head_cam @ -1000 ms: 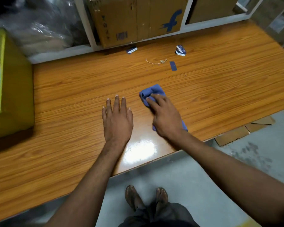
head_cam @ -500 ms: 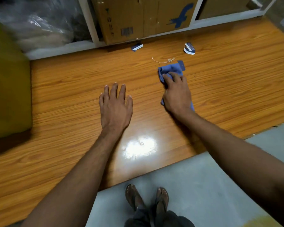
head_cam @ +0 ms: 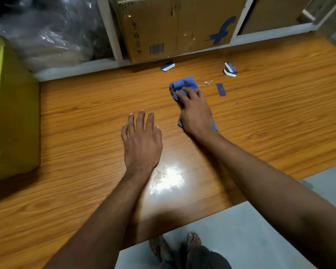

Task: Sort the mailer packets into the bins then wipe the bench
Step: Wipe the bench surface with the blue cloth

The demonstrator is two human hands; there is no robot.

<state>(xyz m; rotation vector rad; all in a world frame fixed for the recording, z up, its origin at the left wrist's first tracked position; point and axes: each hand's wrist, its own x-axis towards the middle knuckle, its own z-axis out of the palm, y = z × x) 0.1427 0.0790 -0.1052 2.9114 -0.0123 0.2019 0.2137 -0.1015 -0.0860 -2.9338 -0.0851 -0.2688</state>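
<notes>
On bench, far middle: wiping under way, sorting apparently done.
Presses blue cloth flat to the wood with right hand, fingers spread and laid over it, not clenched round it; rests left hand palm down nearby, fingers straight, holding nothing. Shows no packets anywhere on the wood, so judged sorted, perhaps into green bin at left edge, contents mostly out of view. Leaves scraps at the back: string just beside the cloth's far corner, blue slip right of that, left tags and right tags near the shelf. Judged partway through the wipe: calls for passes over both end stretches and the near edge, plus clearing those scraps.
</notes>
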